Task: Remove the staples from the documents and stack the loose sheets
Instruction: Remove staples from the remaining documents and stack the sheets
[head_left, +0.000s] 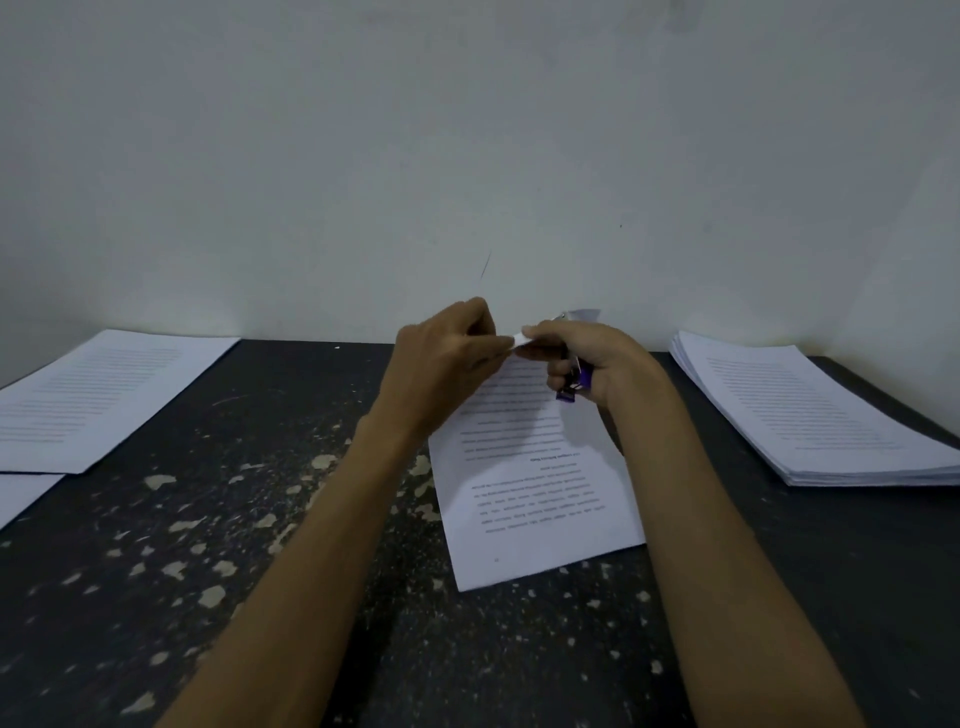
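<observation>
A thick stack of printed sheets (810, 410) lies at the right end of the table (260, 545), well apart from the hands, its edges fanned slightly so the layers show. At the left end lies a thin pile of loose sheets (98, 395), flat, with a further single sheet (23, 493) poking out from the frame edge just below it. Behind everything stands a plain pale wall (467, 156), and both forearms reach in from below; the left one crosses over the near-left edge of the document (535, 499) and hides part of it.

That document rests in the middle of the table, turned at a slight angle, its text upside down to the viewer. Its far corner is lifted off the surface. The left hand (441, 358) has its fingers curled and pinches that raised corner between thumb and fingertips. The right hand (597, 358) meets it from the other side – thumb and forefinger on the same corner, the remaining fingers wrapped round a purple staple tool (574, 387) with a bright metal part. The staple itself is too small to make out.

The paper is white, thin and smooth, printed in grey lines. The tabletop is dark, matt and worn – its paint is chipped away in pale, irregular flecks and specks.
</observation>
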